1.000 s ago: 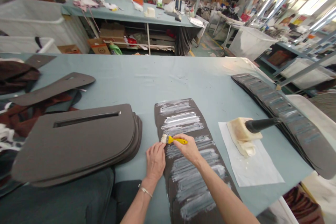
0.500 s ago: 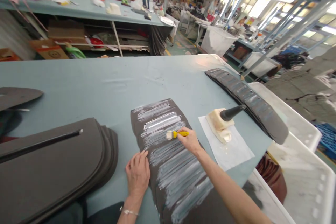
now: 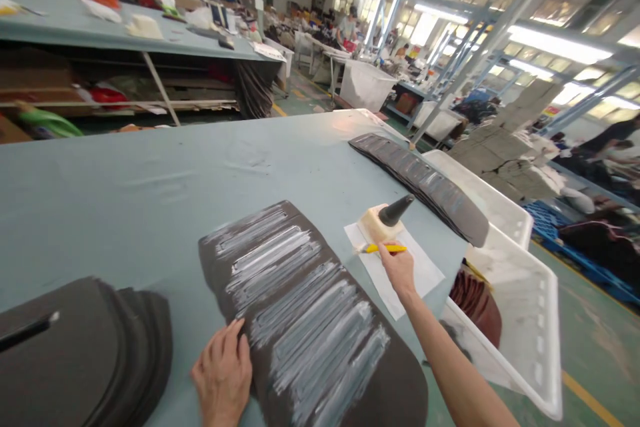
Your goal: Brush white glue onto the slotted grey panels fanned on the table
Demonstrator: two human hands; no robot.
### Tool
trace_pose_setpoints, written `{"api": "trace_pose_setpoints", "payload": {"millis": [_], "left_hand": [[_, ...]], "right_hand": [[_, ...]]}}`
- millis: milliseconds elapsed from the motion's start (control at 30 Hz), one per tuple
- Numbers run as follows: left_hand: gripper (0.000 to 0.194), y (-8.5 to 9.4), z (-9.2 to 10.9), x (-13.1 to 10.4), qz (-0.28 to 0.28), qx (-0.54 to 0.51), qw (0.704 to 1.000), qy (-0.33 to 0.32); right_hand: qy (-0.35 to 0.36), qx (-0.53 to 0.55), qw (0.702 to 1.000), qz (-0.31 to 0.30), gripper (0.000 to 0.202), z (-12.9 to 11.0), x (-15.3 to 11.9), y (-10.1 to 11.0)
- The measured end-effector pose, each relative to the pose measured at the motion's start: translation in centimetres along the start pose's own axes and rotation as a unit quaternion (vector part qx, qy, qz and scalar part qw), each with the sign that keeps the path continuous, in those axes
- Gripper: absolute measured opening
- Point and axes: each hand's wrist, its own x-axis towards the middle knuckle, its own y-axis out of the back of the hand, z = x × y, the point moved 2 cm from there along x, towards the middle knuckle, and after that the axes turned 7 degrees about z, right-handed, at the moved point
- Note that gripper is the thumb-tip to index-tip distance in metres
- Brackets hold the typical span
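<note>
A dark grey panel (image 3: 345, 267) lies on the blue-green table, streaked with whitish glue over its slots. My left hand (image 3: 223, 370) rests at the panel's left edge, fingers lightly spread and holding nothing. In my right hand (image 3: 397, 267) is a small brush with a yellow handle (image 3: 395, 249), its bristles pointing left over a white sheet (image 3: 425, 270). Just behind this hand stands a cream glue container (image 3: 377, 223) with a black nozzle. A stack of dark panels (image 3: 60, 353) lies at the left.
More streaked panels (image 3: 425, 180) are stacked along the table's right side. White plastic bins (image 3: 547, 340) stand beyond that edge, one with brown material inside. Another table (image 3: 200, 47) is at the back left. A person (image 3: 347, 27) is far off.
My right hand has moved the brush off the panel to the right, over the white sheet by the container. The view has turned right; my left hand stays at the panel's edge.
</note>
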Motion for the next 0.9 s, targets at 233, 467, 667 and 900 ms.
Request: {"api": "trace_pose_setpoints", "payload": {"millis": [233, 467, 667, 900], "left_hand": [[0.041, -1.3, -2.0, -0.1, 0.066, -0.061, 0.996, 0.020], [0.031, -1.4, -3.7, -0.6, 0.069, -0.060, 0.996, 0.009], [0.028, -0.5, -4.1, -0.5, 0.065, -0.094, 0.984, 0.138], [0.024, 0.1, -2.7, 1.3, 0.079, -0.127, 0.983, 0.109]], "right_hand": [[-0.102, -0.126, 0.978, 0.129, 0.037, 7.5, 3.7, 7.6], [-0.115, -0.055, 0.989, 0.076, 0.040, 8.0, 2.5, 5.0], [-0.082, -0.091, 0.990, 0.073, 0.039, 8.4, 0.9, 7.4], [-0.018, 0.013, 0.997, -0.068, 0.034, 1.4, -3.5, 2.2]]}}
